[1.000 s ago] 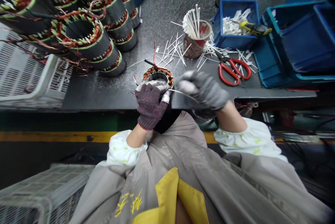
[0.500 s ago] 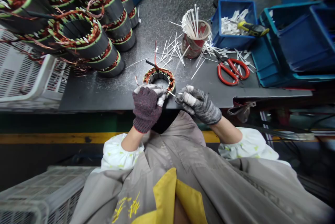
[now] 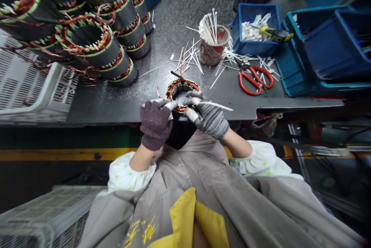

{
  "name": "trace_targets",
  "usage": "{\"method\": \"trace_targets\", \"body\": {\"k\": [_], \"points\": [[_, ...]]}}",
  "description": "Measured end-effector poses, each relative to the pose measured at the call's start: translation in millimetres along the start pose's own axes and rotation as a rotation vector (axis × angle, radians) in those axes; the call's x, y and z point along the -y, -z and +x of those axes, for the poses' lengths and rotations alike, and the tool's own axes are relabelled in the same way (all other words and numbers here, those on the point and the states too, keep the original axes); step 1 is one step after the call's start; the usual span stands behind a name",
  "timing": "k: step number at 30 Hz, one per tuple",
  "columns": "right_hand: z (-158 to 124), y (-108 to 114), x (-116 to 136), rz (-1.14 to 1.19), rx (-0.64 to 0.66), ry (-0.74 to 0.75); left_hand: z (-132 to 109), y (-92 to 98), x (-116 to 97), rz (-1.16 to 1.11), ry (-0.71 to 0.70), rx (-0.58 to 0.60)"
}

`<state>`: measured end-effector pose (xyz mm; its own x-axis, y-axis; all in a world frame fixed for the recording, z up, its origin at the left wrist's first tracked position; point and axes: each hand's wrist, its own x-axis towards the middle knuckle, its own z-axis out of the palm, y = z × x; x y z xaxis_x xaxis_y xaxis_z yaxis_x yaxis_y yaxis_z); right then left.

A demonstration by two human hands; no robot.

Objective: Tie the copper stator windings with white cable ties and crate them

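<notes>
A motor stator (image 3: 174, 85), a short ring with copper windings and a pale green edge, stands near the bench's front edge. My left hand (image 3: 156, 122), in a dark purple glove with white-wrapped fingertips, is closed on the ring's near left rim. From the right, my right hand (image 3: 211, 118), in a grey striped glove, grips the near right rim, fingers inside the bore and thumb outside. A white cable tie (image 3: 217, 105) sticks out rightward across that hand; where its other end sits is hidden. Red and black leads rise from the stator's far side.
Stacked stators (image 3: 101, 60) crowd the left beside a white crate (image 3: 43, 93). Behind my hands stand a cup (image 3: 213, 53) of cable ties and scattered loose ties. Red-handled scissors (image 3: 255, 80), a blue bin (image 3: 255, 47) with a yellow-black tool, and larger bins (image 3: 295, 74) lie right.
My right hand has moved left from the cable tie's end onto the stator's rim. The stator has shifted slightly right, while my left hand has slid a little left. The tie now points right.
</notes>
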<state>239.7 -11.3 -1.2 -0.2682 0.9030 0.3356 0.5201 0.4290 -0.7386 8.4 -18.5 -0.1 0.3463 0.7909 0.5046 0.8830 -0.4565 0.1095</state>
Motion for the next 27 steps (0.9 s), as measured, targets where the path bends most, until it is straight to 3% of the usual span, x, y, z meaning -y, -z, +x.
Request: {"method": "trace_targets", "body": {"k": [3, 6, 9, 12, 15, 17, 21, 24, 27], "points": [[8.9, -7.4, -4.9, -0.052, 0.049, -0.061, 17.2, 2.9, 5.8, 0.055, -0.044, 0.108], [24.7, -4.0, -13.0, -0.041, 0.113, -0.015, 27.6, 7.6, 7.3, 0.044, -0.183, 0.190], [35.7, 0.2, -20.1, 0.004, 0.149, 0.049, 26.7, 12.2, 7.0, 0.011, -0.356, 0.087], [41.7, 1.8, -26.7, 0.142, 0.173, 0.078, 23.3, 13.3, 7.5, -0.090, -0.398, -0.037], [49.4, 13.7, -39.5, 0.413, 0.223, 0.149, 21.6, 7.1, 10.1, -0.220, -0.391, 0.012], [59.6, 31.1, -52.6, 0.478, 0.097, 0.129, 19.4, -1.2, 9.9, -0.244, -0.387, 0.012], [99.0, 66.4, -78.6, 0.277, -0.398, -0.056, 8.0, -17.8, -4.7, -0.138, -0.300, -0.146], [138.4, 69.4, -88.5, 0.003, -0.407, -0.077, -1.3, -21.4, -19.8, -0.117, -0.209, -0.209], [169.6, 57.8, -89.7, -0.186, -0.342, -0.042, -4.9, -18.9, -23.9, -0.164, -0.193, -0.179]]}}
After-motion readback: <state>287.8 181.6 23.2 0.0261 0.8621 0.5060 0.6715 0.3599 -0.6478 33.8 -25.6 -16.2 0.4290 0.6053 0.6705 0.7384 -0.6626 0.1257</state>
